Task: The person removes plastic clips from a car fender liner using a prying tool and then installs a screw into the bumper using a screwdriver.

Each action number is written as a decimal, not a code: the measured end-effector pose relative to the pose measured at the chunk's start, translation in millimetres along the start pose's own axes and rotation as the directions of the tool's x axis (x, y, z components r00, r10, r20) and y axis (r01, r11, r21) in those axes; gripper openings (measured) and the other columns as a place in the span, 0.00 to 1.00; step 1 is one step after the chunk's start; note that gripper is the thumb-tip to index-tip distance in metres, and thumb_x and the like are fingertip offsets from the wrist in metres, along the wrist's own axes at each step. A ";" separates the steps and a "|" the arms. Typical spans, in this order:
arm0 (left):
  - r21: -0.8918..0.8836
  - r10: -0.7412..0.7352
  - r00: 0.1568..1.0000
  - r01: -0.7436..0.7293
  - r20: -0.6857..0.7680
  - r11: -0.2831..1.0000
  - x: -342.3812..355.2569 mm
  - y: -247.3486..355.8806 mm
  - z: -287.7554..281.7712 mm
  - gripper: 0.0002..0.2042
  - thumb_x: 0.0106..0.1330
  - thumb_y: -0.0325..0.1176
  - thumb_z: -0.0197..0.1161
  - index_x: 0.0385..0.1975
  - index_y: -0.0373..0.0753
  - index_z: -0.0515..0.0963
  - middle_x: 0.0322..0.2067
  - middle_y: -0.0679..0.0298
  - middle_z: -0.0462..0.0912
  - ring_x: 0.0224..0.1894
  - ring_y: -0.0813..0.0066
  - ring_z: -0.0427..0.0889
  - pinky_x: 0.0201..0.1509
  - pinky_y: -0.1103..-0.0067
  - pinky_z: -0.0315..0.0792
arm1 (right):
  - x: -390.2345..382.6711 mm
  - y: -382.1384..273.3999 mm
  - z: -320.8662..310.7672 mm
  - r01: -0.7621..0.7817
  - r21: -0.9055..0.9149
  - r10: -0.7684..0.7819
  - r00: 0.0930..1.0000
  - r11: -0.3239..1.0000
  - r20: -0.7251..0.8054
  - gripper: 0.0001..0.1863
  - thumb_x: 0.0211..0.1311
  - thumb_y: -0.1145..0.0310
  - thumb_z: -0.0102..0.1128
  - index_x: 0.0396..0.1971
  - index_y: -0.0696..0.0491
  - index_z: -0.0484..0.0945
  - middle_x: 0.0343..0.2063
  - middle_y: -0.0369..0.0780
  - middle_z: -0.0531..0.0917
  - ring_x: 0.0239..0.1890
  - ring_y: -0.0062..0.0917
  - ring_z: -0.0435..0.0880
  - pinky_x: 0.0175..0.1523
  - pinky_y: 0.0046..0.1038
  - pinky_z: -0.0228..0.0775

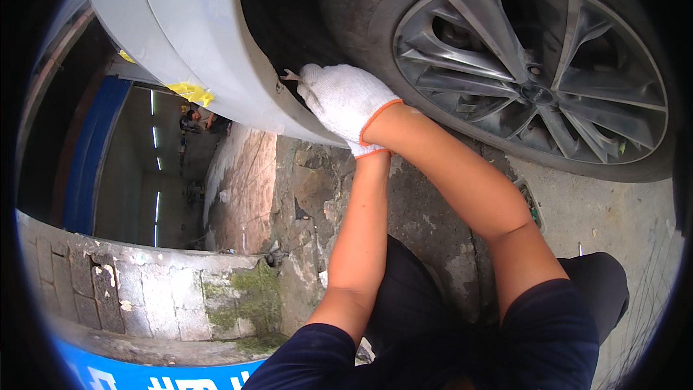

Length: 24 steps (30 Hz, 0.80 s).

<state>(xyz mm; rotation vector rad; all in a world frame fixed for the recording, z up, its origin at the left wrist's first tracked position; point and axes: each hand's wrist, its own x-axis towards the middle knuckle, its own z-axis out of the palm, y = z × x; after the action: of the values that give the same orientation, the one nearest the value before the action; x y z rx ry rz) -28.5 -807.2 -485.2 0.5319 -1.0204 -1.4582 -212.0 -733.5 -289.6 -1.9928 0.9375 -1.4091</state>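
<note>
Both of my hands wear white knit gloves with orange cuffs and meet at the lower edge of a pale grey car's wheel arch [249,65]. My right hand [346,97] lies on top, its fingers curled closed. A small metal tool with a forked tip [290,74] sticks out past these fingers toward the arch edge; its handle is hidden. Under the right wrist, only the cuff and a little of the glove of my left hand [366,149] show. Its fingers are hidden behind the right hand. The tyre [368,22] stands just right of the gloves.
A multi-spoke alloy wheel [534,90] fills the upper right. Yellow tape [191,92] sticks to the car panel. Below lies cracked, rough concrete [310,173]. At the left are a mossy block wall [180,296] and a dim area with light tubes and a person [209,121].
</note>
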 end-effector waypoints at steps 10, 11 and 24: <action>-0.081 -0.013 0.998 0.018 0.056 0.997 19.3 -20.0 22.0 0.23 0.83 0.48 0.46 0.69 0.45 0.54 0.67 0.61 0.54 0.68 0.64 0.52 0.72 0.65 0.49 | 10.5 -23.1 -11.1 -0.094 -0.141 0.104 0.992 0.986 0.068 0.17 0.66 0.68 0.52 0.48 0.62 0.80 0.43 0.57 0.87 0.46 0.50 0.88 0.53 0.48 0.81; -0.096 -0.007 0.998 0.013 0.061 0.995 23.1 -20.8 26.0 0.23 0.83 0.48 0.46 0.70 0.45 0.54 0.68 0.61 0.54 0.69 0.64 0.52 0.73 0.65 0.49 | 10.1 -24.5 -14.2 -0.091 -0.131 0.101 0.992 0.987 0.072 0.18 0.64 0.68 0.53 0.48 0.62 0.80 0.44 0.57 0.87 0.47 0.50 0.88 0.54 0.48 0.80; -0.260 0.097 0.990 -0.068 0.100 0.963 38.9 -9.9 -4.6 0.29 0.84 0.48 0.44 0.79 0.43 0.52 0.80 0.61 0.52 0.81 0.64 0.51 0.83 0.66 0.46 | 6.6 -26.6 -15.4 -0.073 -0.029 0.075 0.993 0.997 0.089 0.35 0.52 0.49 0.65 0.50 0.66 0.79 0.43 0.59 0.87 0.48 0.51 0.88 0.56 0.44 0.80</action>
<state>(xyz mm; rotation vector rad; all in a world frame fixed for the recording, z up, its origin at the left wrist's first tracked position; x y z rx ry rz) -37.1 -846.6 -486.5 0.2203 -0.9113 -1.5309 -218.7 -722.4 -260.9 -2.0020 0.9837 -1.2620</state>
